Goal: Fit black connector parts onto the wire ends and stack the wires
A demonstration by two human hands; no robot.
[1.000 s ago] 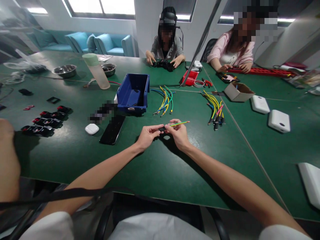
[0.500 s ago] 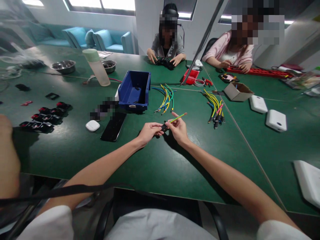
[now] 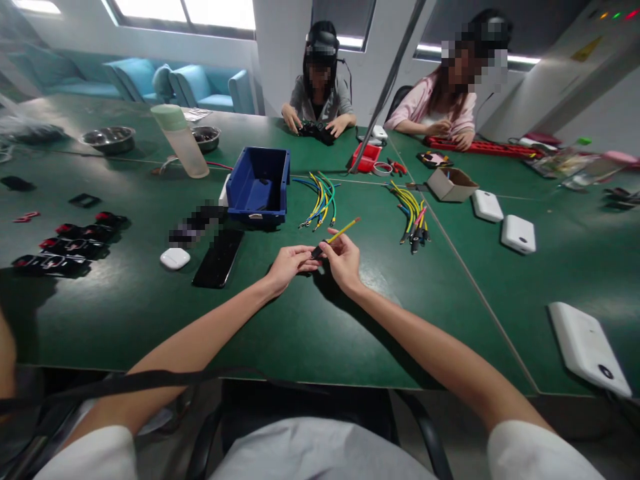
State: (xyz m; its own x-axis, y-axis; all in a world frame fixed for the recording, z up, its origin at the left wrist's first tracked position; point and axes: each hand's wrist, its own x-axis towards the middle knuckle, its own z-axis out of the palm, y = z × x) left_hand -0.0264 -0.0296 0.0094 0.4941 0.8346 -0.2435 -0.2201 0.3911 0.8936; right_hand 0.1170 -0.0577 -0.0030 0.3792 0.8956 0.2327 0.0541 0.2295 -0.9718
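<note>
My left hand [image 3: 289, 267] is closed, its fingers pinching a small black sleeve-like piece [image 3: 317, 252]. My right hand [image 3: 344, 261] meets it there, thumb and fingers closed on a short yellow-green wire [image 3: 344, 229]. One end of the wire goes to the black piece; the other, with a reddish tip, points up and right. How the two join is covered by fingers. Beyond the hands lies a loose bunch of yellow, blue and green wires [image 3: 320, 200]. Farther right is a second wire bunch [image 3: 413, 213] with black-covered ends.
A blue bin [image 3: 235, 208] holds small dark pieces. Left of it are a phone [image 3: 219, 260], a white case [image 3: 175, 259], a bottle [image 3: 186, 147] and black-and-red parts [image 3: 75, 247]. A carton [image 3: 450, 185] and white boxes [image 3: 518, 233] stand right. Two people work across the table.
The head view has shifted a little, so the table contents sit slightly farther left. Both hands keep hold of the wire and black piece, with the wire turned slightly.
</note>
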